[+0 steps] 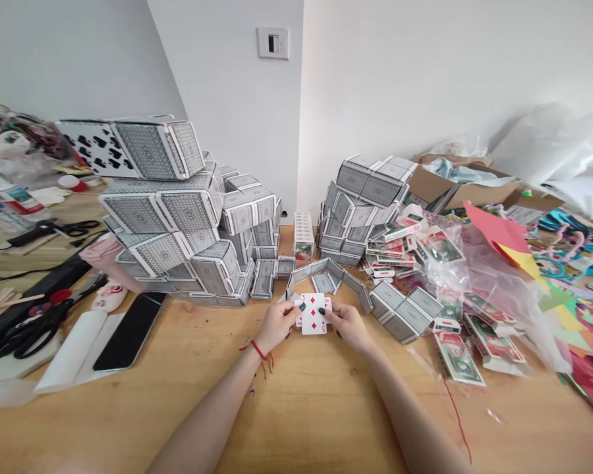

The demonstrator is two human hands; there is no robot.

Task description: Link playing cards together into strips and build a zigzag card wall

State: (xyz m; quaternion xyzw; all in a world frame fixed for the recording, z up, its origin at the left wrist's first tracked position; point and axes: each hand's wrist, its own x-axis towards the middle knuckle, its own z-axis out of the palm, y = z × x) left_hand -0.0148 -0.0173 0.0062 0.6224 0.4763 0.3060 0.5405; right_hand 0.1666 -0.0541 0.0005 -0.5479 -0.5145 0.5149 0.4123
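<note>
L hand & R hand each pinch one side of playing cards, top one 3 of diamonds, just in front of folded-card ring. Poss. trouble: uneven pinch skewing cards; knuckle bump shifting ring.

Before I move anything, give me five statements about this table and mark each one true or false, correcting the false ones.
1. The left hand and the right hand both hold the three of diamonds. True.
2. The red string bracelet is on the right wrist. False: it is on the left one.
3. The black smartphone lies to the left of both hands. True.
4. The red sheet of paper lies beside the smartphone. False: it is over on the right side of the table.
5. The top card block on the left shows black pips on part of its side. True.
</note>
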